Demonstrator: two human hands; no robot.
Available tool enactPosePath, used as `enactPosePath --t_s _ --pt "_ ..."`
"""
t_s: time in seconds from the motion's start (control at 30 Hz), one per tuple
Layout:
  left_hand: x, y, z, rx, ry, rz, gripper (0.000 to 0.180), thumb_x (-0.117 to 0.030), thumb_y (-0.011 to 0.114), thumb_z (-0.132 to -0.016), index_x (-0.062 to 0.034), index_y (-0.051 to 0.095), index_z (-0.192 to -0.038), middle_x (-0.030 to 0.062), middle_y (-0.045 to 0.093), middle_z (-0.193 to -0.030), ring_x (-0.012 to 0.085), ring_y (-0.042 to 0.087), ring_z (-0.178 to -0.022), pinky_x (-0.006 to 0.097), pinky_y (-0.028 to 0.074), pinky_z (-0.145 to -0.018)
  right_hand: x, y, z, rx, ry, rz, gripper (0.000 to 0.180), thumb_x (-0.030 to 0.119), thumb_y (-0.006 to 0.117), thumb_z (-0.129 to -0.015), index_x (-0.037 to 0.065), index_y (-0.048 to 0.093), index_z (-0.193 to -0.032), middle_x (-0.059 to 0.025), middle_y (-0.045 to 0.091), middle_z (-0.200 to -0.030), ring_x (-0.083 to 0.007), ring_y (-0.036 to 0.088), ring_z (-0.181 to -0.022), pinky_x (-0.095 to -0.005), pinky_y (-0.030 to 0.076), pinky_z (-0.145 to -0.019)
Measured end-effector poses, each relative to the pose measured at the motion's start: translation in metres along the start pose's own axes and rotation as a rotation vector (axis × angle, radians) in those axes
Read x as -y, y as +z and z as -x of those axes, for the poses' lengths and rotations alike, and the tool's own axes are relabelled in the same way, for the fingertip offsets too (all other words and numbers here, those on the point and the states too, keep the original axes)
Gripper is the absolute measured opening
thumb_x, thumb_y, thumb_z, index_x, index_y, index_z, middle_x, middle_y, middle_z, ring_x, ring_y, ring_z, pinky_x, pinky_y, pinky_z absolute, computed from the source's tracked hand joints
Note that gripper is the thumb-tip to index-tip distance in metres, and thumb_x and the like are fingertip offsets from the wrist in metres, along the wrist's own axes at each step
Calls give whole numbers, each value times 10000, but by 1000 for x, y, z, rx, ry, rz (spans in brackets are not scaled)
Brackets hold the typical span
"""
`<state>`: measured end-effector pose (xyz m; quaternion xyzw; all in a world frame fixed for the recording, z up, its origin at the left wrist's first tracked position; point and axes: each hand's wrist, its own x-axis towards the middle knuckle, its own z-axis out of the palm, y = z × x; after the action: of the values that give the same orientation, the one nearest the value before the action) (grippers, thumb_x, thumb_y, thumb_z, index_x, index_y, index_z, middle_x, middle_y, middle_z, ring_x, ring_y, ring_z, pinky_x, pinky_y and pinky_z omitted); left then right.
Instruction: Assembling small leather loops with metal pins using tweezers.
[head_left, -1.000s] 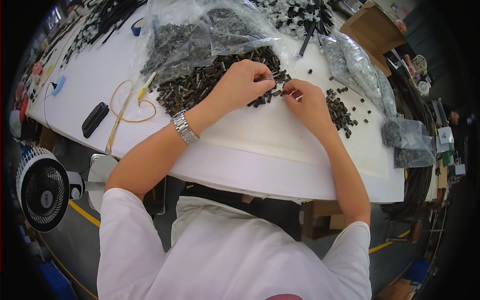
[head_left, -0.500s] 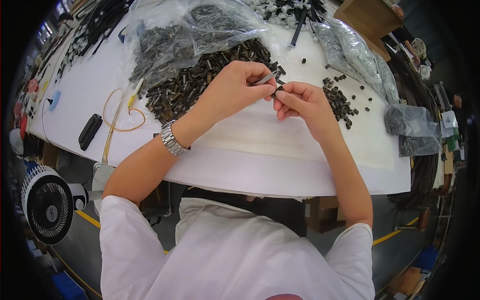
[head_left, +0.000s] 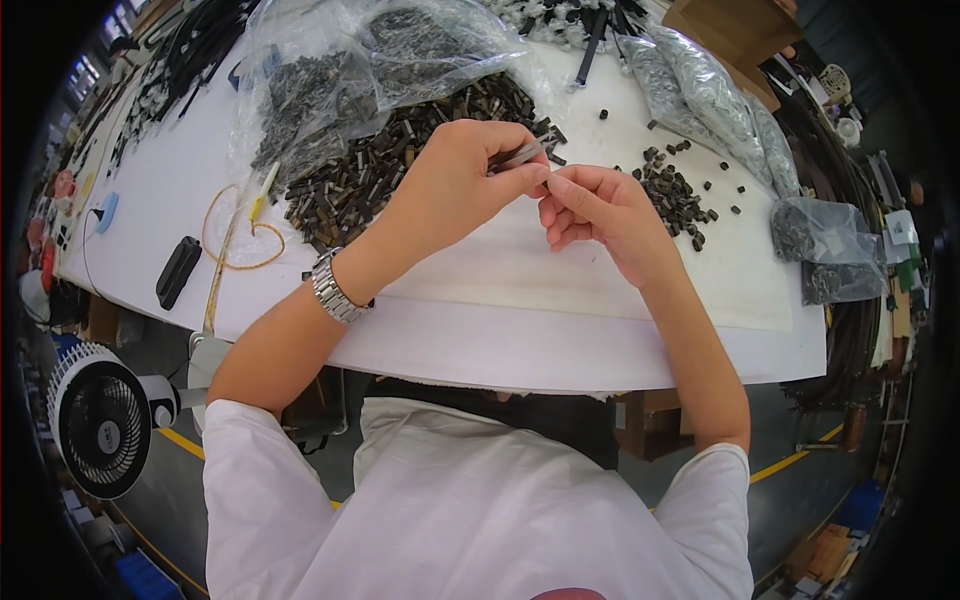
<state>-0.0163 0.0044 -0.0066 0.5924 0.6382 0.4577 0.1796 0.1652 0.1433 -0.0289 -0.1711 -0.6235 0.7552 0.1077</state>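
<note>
My left hand (head_left: 475, 172), with a metal watch (head_left: 337, 287) on its wrist, is closed around a thin grey metal tool (head_left: 523, 155); its kind is not clear. Touching its fingertips, my right hand (head_left: 605, 205) is pinched shut on a small dark piece, mostly hidden by the fingers. Behind my left hand spreads a large heap of short dark brown-black pieces (head_left: 340, 190). To the right of my right hand lies a smaller pile of similar pieces (head_left: 672, 195), with a few scattered loose around it.
Clear plastic bags (head_left: 330, 85) cover the back of the heap; more filled bags (head_left: 715, 100) lie at the right. A yellow-white pen-like tool (head_left: 264, 193) with an orange cord and a black case (head_left: 180, 272) rest at the left. A fan (head_left: 100, 420) stands beside the white table (head_left: 560, 350).
Both hands stay joined at the fingertips in nearly the same place. The right fingers have shifted slightly left, and the dark piece between them shows less than before.
</note>
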Motion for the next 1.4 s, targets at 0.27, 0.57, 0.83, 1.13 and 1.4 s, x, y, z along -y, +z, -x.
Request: enactPosePath --t_s 0.27,0.57,0.83,1.13,1.4 --pt "6 -5 -4 70 -57 186 163 -188 740 -964 -31 752 -1006 -61 611 -680 0 461 -590 212 347 -529 -1 -13 -1 109 83 -241 241 172 692 -1036 -23 692 -1179 -113 764 -1017 -187 768 -881 -339 649 -849" --pt "-2 2 -1 71 -182 367 226 -142 750 -959 -6 729 -1138 -61 595 -674 -17 421 -525 187 272 -463 -16 -18 -7 156 89 -458 231 165 698 -1035 0 671 -1195 -81 768 -1084 -137 763 -907 -307 644 -866" --pt "0 2 -2 92 -161 450 220 -97 735 -960 10 718 -1151 -52 628 -710 -22 441 -545 174 270 -467 -21 -13 -8 217 94 -622 175 171 670 -1057 31 673 -1161 -46 759 -1036 -76 731 -825 -277 636 -811" --pt "-1 2 0 62 -199 373 217 -76 713 -928 3 714 -1131 -46 626 -734 -15 439 -559 182 271 -474 -20 -8 -6 156 43 -491 112 158 681 -1046 54 687 -1087 -44 754 -985 -96 713 -782 -276 620 -797" --pt "12 15 3 -96 -62 60 143 -118 727 -905 22 712 -929 -34 623 -737 19 480 -641 224 368 -562 -22 0 -7 5 68 -362 133 176 683 -1048 50 670 -1089 -35 735 -998 -70 662 -766 -262 595 -770"
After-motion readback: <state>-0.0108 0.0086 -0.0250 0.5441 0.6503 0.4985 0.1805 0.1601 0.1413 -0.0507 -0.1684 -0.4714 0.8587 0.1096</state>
